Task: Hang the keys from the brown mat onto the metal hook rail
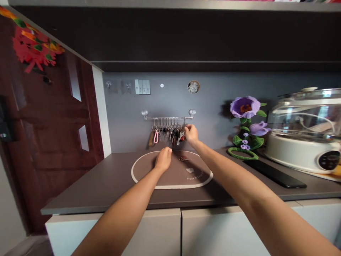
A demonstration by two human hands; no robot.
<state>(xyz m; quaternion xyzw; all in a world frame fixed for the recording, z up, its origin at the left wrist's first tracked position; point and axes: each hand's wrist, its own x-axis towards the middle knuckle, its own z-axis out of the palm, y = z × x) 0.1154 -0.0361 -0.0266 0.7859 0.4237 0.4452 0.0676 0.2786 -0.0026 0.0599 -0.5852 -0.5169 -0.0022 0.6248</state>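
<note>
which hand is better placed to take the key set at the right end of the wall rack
Right. The right hand is already up at the keys on the right end of the rack, seemingly touching them. The left hand is lower, over the oval mat.

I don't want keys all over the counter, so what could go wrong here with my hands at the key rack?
The right hand is at the last bunch on the crowded rack; tugging it may knock neighbouring keys off their hooks. The rack seems to hang on two suction cups, so a hard pull could loosen it. Falling keys would land near the left hand on the mat.
</note>
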